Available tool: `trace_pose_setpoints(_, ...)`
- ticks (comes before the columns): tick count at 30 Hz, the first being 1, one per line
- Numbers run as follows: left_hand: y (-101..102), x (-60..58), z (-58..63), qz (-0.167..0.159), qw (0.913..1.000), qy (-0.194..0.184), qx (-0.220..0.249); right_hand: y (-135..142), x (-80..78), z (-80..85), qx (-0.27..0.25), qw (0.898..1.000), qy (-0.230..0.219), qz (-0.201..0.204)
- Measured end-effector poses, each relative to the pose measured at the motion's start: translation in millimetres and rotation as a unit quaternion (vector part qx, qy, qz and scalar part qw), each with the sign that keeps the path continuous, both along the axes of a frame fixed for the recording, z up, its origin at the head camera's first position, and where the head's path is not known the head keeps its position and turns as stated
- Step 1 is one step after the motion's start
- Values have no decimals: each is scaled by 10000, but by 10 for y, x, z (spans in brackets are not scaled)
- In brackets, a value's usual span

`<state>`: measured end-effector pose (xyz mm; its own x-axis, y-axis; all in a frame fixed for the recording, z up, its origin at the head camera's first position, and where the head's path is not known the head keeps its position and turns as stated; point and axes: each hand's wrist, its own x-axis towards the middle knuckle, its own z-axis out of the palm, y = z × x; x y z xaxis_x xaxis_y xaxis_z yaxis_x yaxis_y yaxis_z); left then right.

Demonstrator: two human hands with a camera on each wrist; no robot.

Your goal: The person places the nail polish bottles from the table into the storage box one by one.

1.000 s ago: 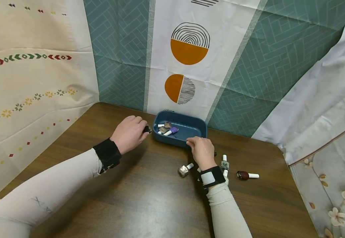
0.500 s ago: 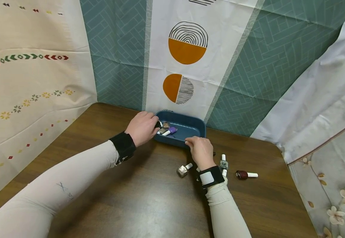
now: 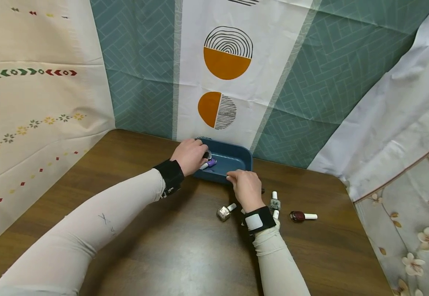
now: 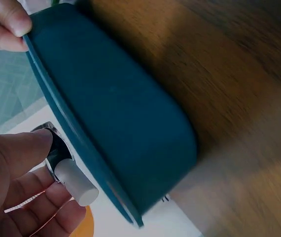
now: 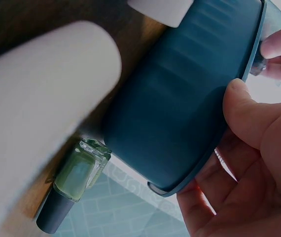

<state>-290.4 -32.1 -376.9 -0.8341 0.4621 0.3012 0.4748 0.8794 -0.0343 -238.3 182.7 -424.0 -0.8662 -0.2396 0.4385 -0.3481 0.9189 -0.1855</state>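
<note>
My left hand (image 3: 190, 157) is above the left end of a dark blue bin (image 3: 233, 161). Thumb and fingers pinch a dark nail polish bottle (image 4: 58, 149) with a white cap (image 4: 76, 182), held just beyond the bin's rim in the left wrist view. My right hand (image 3: 247, 188) grips the bin's near rim, its thumb (image 5: 240, 96) on the outer wall and the other fingers over the edge. Inside the bin, a purple nail polish bottle (image 3: 211, 163) with a white cap shows; the left hand hides what lies further left.
A glittery bottle (image 3: 223, 213) lies on the table in front of the bin. Right of my right hand are a speckled bottle (image 3: 275, 204) and a dark red bottle (image 3: 297, 216). A green bottle (image 5: 76, 173) with a black cap lies near the bin. Patterned cloths (image 3: 140, 70) stand behind.
My left hand has moved right, from beside the bin to over its left end, carrying the dark nail polish bottle. My right hand has kept its hold on the rim.
</note>
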Motion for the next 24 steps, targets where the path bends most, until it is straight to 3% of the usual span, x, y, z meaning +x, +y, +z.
trace_pose_setpoints(7, 91, -79, -38, 23, 9988, -479, 83, -17, -4, -4, 58, 9999, 66, 50)
trace_pose_setpoints(24, 353, -321, -277, 60, 9931, -1170, 31, 12, -19, -26, 47, 10000, 53, -7)
